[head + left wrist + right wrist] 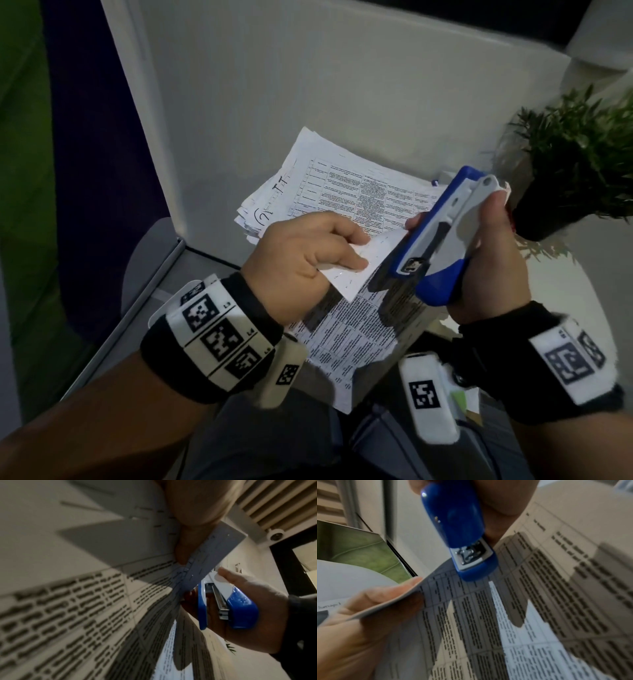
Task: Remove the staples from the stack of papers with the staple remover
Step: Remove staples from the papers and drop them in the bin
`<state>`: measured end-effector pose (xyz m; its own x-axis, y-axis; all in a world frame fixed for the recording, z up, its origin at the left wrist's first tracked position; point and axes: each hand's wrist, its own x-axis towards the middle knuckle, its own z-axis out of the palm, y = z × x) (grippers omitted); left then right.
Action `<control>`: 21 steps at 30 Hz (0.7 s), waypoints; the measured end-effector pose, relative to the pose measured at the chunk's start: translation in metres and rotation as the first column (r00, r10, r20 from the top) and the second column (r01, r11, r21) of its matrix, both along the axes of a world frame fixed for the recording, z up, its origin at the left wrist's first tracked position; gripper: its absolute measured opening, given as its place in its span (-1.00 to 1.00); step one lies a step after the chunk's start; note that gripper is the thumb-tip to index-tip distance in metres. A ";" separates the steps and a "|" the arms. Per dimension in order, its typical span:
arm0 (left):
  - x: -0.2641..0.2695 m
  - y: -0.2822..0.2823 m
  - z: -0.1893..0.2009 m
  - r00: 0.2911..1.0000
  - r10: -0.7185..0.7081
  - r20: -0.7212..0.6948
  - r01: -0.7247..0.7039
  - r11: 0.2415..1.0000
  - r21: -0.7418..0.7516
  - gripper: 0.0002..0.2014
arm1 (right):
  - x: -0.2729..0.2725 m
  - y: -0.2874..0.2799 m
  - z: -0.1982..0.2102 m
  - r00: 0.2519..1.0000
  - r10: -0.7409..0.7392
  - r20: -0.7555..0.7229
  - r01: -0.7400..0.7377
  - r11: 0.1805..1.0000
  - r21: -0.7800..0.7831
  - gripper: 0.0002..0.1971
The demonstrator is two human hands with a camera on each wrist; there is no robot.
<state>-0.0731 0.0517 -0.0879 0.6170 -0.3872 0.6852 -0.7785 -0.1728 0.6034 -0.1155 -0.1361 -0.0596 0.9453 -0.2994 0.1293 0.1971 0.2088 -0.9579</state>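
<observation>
A stack of printed papers [359,202] with tables of text lies on the white table. My left hand [305,260] pinches a corner of the top sheets [363,260] and folds it up and back. My right hand [486,260] grips a blue and white stapler-style staple remover [442,233], tilted, its lower end right at the folded corner. In the left wrist view the lifted corner [214,555] sits against the tool [228,601]. In the right wrist view the tool's metal-mouthed tip [471,555] hangs just above the page [539,588]. No staple is clearly visible.
A potted green plant [579,161] stands close to the right of my right hand. The white table [274,85] runs far back behind the papers; its left edge [144,294] drops off near my left wrist. Loose handwritten sheets [270,198] stick out at the stack's left.
</observation>
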 end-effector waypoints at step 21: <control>0.030 0.062 0.054 0.774 0.630 -0.067 -0.611 0.770 0.183 -0.93 | 0.026 0.041 0.002 0.999 0.000 0.049 -0.001 1.000 0.028 -0.42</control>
<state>-0.0427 0.1138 -0.0335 0.8285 0.0212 0.5596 -0.3960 -0.6843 0.6123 -0.0894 -0.0949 -0.0580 0.9382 -0.3029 0.1673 0.2437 0.2353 -0.9409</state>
